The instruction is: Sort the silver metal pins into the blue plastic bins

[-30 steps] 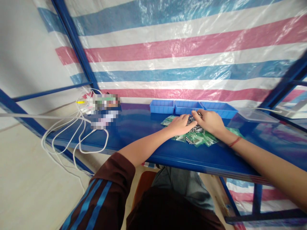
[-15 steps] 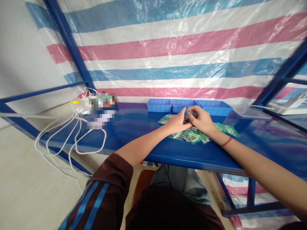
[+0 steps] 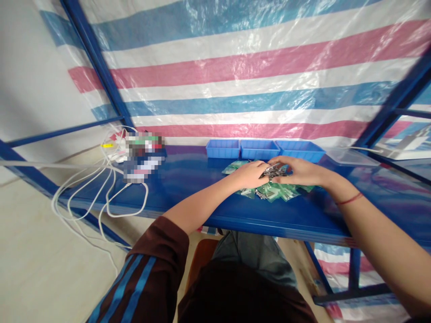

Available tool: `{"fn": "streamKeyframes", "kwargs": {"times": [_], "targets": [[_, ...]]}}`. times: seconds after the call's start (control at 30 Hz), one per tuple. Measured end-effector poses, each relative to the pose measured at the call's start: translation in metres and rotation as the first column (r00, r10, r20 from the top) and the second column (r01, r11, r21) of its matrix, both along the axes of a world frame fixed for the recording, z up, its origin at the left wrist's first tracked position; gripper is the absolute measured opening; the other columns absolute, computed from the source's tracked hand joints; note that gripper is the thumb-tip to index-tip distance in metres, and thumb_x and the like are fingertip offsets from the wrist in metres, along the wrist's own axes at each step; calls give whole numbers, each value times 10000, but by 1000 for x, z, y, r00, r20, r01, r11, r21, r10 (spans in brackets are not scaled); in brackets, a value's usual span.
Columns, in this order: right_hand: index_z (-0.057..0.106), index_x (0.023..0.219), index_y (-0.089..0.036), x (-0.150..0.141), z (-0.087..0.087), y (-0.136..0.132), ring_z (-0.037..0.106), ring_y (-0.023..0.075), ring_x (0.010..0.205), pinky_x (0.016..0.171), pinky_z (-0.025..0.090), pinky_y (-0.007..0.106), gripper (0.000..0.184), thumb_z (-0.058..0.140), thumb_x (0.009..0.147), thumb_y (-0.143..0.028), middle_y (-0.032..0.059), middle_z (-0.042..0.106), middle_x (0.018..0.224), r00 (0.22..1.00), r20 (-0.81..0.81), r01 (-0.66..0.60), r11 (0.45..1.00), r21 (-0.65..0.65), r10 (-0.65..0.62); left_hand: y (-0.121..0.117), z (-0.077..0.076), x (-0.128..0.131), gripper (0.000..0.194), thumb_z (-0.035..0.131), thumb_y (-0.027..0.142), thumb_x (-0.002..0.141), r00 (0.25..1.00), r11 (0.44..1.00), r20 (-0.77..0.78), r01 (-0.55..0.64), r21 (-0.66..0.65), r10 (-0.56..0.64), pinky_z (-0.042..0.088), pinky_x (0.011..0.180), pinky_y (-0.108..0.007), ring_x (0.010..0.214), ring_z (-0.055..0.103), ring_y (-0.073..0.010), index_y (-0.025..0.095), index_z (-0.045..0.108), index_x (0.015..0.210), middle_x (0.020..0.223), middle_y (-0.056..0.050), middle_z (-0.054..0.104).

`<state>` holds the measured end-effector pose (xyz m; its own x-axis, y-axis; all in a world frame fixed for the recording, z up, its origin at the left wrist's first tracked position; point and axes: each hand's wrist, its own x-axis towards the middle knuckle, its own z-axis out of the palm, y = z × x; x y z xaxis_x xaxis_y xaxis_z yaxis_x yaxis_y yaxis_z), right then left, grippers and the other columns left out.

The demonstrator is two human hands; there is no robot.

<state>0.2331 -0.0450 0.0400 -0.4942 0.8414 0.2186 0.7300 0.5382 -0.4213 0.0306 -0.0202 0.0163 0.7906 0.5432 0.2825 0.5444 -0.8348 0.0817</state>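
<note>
backdrop: striped plastic sheeting (image 3: 235, 74) in white, blue and pinkish red, hung behind a blue metal frame (image 3: 96, 67); its surface is creased and shiny
worktop: glossy blue tabletop (image 3: 188, 179), with small goods near its middle and cables at its left end
metal pieces: a heap of small, slim silvery parts (image 3: 276, 172), lying between the two hands on top of the green bags; too small to tell exactly what they are
green bags: flat clear-and-green packets (image 3: 281, 192), spread under and around the heap; some metal shows at their near edge
left hand: the left hand (image 3: 251, 174) lies at the heap's left side, fingers bent into the parts; cannot tell whether they close on any
right hand: the right hand (image 3: 301, 171) arches over the heap's right side, thumb and fingers parted around the parts (a thin red band (image 3: 350, 198) circles the wrist); cannot tell whether any piece is gripped
bins: three blue bins (image 3: 222, 149) in a row, just beyond the hands
right end: a clear, shallow plastic piece (image 3: 352, 157), beside the bins
left end: looping white cables (image 3: 72, 197); pixelated items (image 3: 144, 157) near them
</note>
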Motion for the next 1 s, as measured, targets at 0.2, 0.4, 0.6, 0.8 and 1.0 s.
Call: {"fn": "streamKeyframes", "kwargs": {"times": [0.2,0.4,0.6,0.8,1.0], "targets": [[585,1062,-191,-13,-4,-1,649,269,869,767,502,388,383,591,717,-358,77,683,999,996,88,16,1000,-9,-15,-5,0,1,355,425,298,903,995,994,14,-98,47,97,459,942,-371,1103,569,-248,153,478,1223,1222,-121,552],[536,949,-188,-18,-13,5,617,239,804,724,484,357,265,554,697,-268,73,649,909,996,90,2,975,222,-22,-2,-3,2,262,433,178,881,989,995,121,-93,43,87,443,961,-375,1087,551,-230,164,483,1138,1139,-90,561],[554,910,-201,-16,-14,8,623,230,767,693,482,350,190,543,724,-241,69,661,874,998,39,31,951,308,-45,2,-7,4,221,425,122,891,961,999,276,-37,11,32,430,988,-360,1077,534,-202,191,492,1090,1089,-68,540],[601,974,-200,-17,-9,7,643,240,825,765,504,391,224,536,769,-261,80,692,953,994,-85,98,935,342,-73,8,-3,2,300,414,60,869,906,999,424,11,-41,7,407,1036,-350,1145,505,-183,201,490,1122,1141,-70,532],[618,1051,-211,-8,-8,0,656,264,907,800,539,429,350,541,800,-443,87,687,1027,995,-88,58,983,175,-43,4,12,-13,313,449,245,899,981,992,174,-70,-107,88,362,1071,-439,1212,469,-235,224,526,1202,1240,-100,502]]}}
